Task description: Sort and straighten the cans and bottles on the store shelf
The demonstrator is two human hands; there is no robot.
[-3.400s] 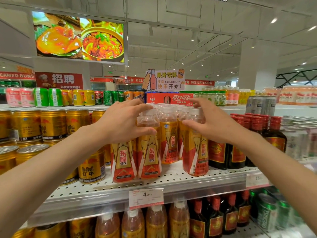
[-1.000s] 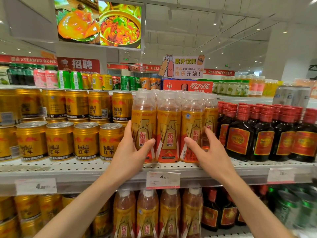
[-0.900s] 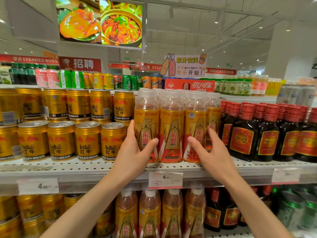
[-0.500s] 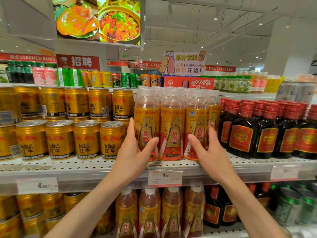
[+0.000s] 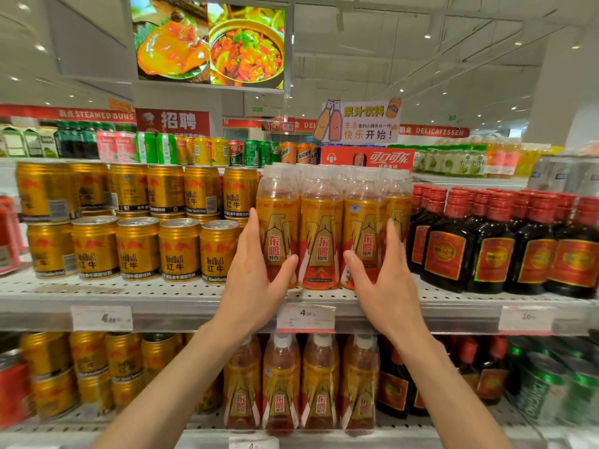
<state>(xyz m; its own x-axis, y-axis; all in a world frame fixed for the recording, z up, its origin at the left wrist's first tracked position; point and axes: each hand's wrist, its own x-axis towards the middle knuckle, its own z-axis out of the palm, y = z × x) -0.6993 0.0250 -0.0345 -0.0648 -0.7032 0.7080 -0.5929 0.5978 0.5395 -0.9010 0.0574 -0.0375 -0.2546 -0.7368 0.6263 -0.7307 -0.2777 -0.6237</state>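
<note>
Three orange-labelled drink bottles with clear caps stand side by side at the front of the middle shelf [image 5: 162, 293]: a left bottle [image 5: 278, 218], a middle bottle [image 5: 321, 234] and a right bottle [image 5: 364, 222], with more rows behind them. My left hand [image 5: 256, 286] presses flat against the left bottle's outer side, fingers straight up and thumb across its front. My right hand [image 5: 385, 286] mirrors it on the right bottle's outer side. All three labels face forward.
Gold Red Bull cans [image 5: 178, 251] are stacked two high just left of the bottles. Dark bottles with red caps [image 5: 492, 251] crowd the right. A price tag [image 5: 306, 317] hangs on the shelf edge. The lower shelf holds more orange bottles [image 5: 319, 384].
Both hands dropped from the bottle tops to their lower sides and now hold almost still there, squeezing the front row. The bottles stand in a straighter line than before.
</note>
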